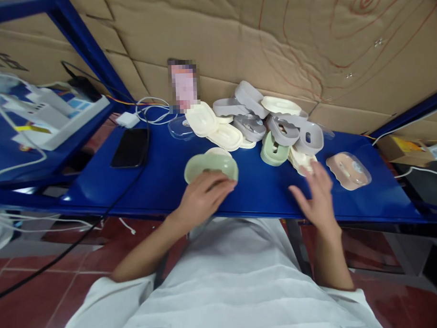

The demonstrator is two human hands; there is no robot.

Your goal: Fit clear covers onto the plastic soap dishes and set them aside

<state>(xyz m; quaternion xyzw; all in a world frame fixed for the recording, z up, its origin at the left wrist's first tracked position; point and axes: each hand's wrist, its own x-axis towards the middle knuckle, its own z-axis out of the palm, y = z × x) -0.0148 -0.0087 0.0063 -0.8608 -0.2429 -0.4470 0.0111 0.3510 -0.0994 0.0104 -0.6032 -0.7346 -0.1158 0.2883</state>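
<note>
My left hand (206,195) is closed at the near side of a light green soap dish (195,166), its fingers and thumb together at the rim. The dish hides part of a cream oval piece (218,151) behind it. My right hand (317,194) is open with thumb and fingers spread, its fingertips by a small stack of cream pieces (300,160). Whether they touch is unclear. Left of that stack sits a smaller green holder with a slotted base (274,152). To the right lies a pinkish soap dish with a clear cover (348,171).
Several grey holders (309,138) and cream trays (226,136) are heaped at the back of the blue table (162,185). A clear lid (181,128), a black phone (131,148) and a white charger (127,120) lie at left. Cardboard (217,39) stands behind.
</note>
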